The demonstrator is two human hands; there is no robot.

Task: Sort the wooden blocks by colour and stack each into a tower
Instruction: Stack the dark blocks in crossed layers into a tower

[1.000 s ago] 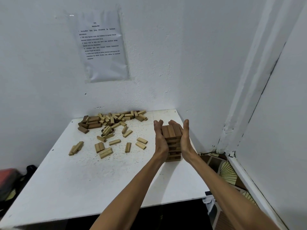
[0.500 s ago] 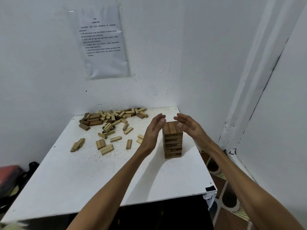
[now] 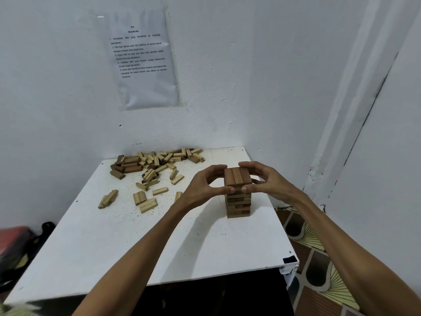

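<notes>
A tower of dark brown wooden blocks (image 3: 238, 201) stands on the right part of the white table (image 3: 114, 242). My left hand (image 3: 205, 185) and my right hand (image 3: 266, 181) pinch its top layers from the left and the right, fingers on the far edge and thumbs on the near face. A pile of loose blocks (image 3: 155, 163), light and dark mixed, lies at the back of the table by the wall. Scattered light blocks (image 3: 145, 199) lie in front of the pile.
White walls close the table's back and right. A printed sheet (image 3: 143, 62) hangs on the back wall. Patterned floor (image 3: 319, 258) shows past the table's right edge. A red and black object (image 3: 16, 245) sits low at the left.
Both hands came off the tower's sides, opened for a moment, then closed in again on its top layers with fingertips and thumbs. The tower stands in the same spot.
</notes>
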